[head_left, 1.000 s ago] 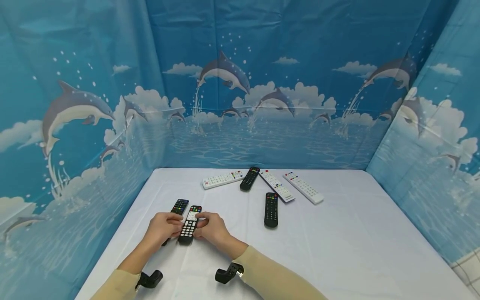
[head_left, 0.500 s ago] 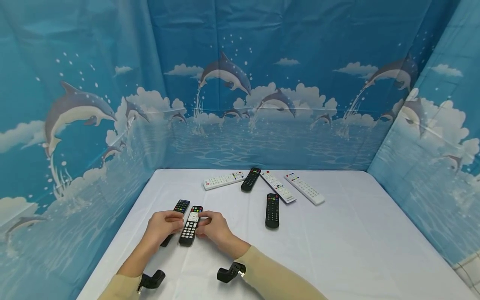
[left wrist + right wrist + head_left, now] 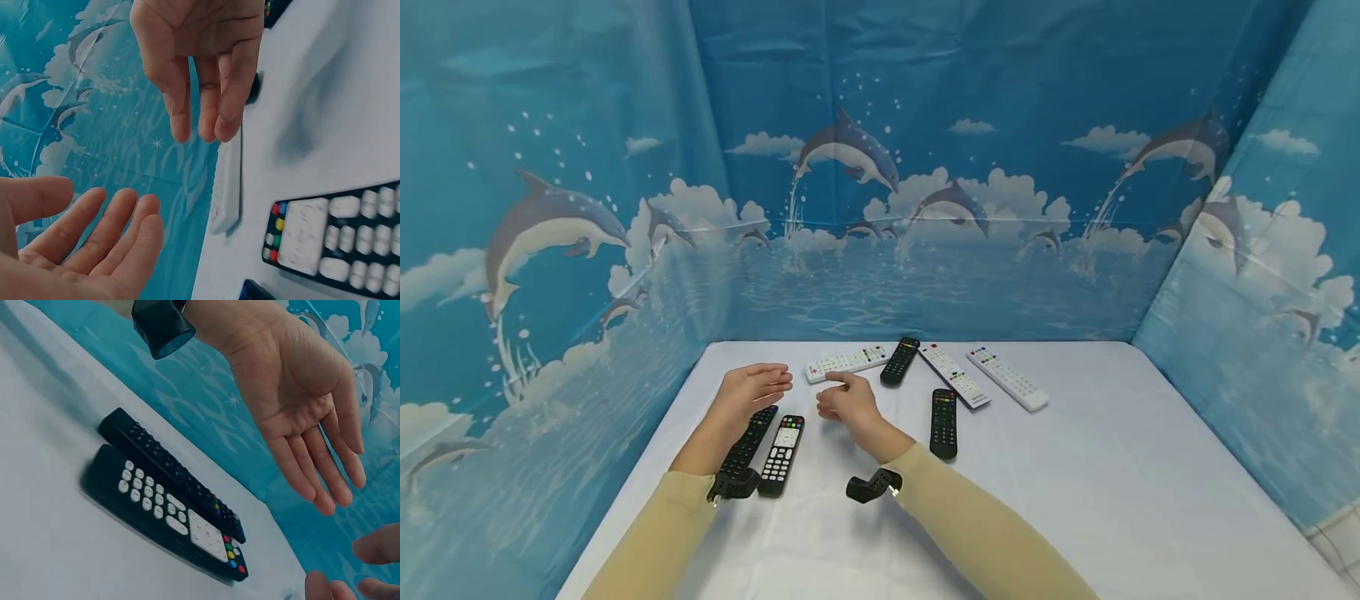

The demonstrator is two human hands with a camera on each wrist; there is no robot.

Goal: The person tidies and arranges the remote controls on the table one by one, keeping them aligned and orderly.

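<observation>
My left hand (image 3: 747, 402) is raised above the left side of the table, fingers fairly straight and nothing in them. It partly covers a black remote control (image 3: 749, 442) lying on the cloth. Just right of that lies a second black remote control with white buttons (image 3: 781, 456), roughly parallel and a small gap away. My right hand (image 3: 852, 406) hovers beyond and to the right of this pair, its palm turned inward and its fingers loose. In the left wrist view both palms face each other, with the white-buttoned remote below them at the right.
Toward the back lie a white remote (image 3: 846, 362), a black remote (image 3: 900, 361) and two more white remotes, one (image 3: 955, 375) left of the other (image 3: 1007, 377). Nearer stands another black remote (image 3: 943, 423), lying lengthwise. A dolphin-print curtain (image 3: 925, 275) borders the white table (image 3: 1075, 500).
Both hands have let go of the white-buttoned remote and lifted away, moving up and toward the back, the right one also slightly rightward. The two left remotes stay side by side.
</observation>
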